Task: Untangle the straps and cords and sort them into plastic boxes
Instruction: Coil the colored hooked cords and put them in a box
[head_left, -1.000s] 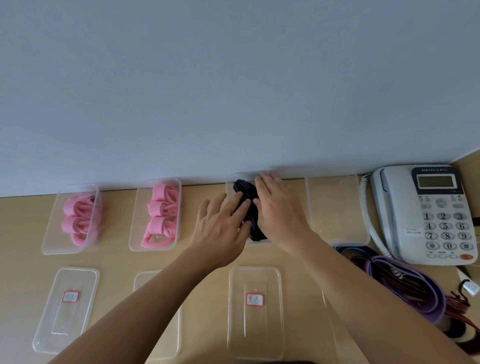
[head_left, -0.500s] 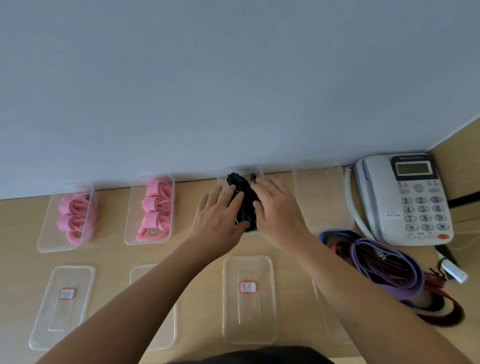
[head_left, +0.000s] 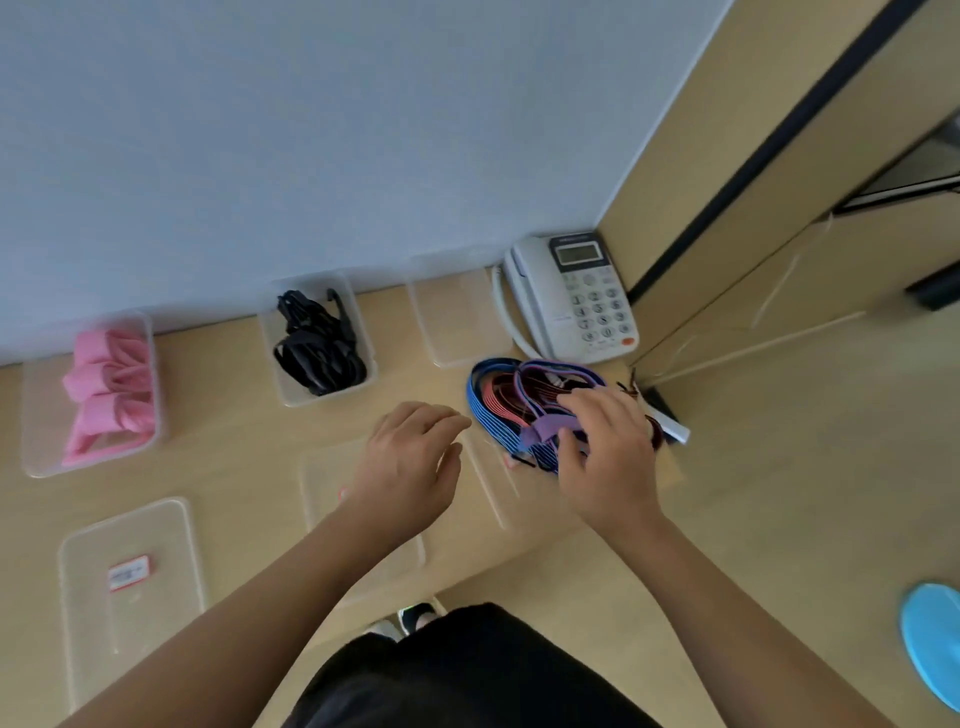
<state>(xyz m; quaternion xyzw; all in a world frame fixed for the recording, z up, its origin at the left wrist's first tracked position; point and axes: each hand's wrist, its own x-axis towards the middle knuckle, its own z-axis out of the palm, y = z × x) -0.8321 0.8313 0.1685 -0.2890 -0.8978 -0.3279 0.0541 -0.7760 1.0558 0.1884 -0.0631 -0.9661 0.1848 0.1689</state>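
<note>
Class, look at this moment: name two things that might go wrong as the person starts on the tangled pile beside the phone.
1. The tangled straps lie close to the phone's coiled cord. Lifting them with the right hand may snag it and drag the phone.
2. They also sit near the right edge of the table, so loose ends might slip off.

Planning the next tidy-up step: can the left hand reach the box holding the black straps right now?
Probably yes. The left hand hovers empty, the box has no lid, and only bare table lies between them. The right hand grips the tangled bundle.
</note>
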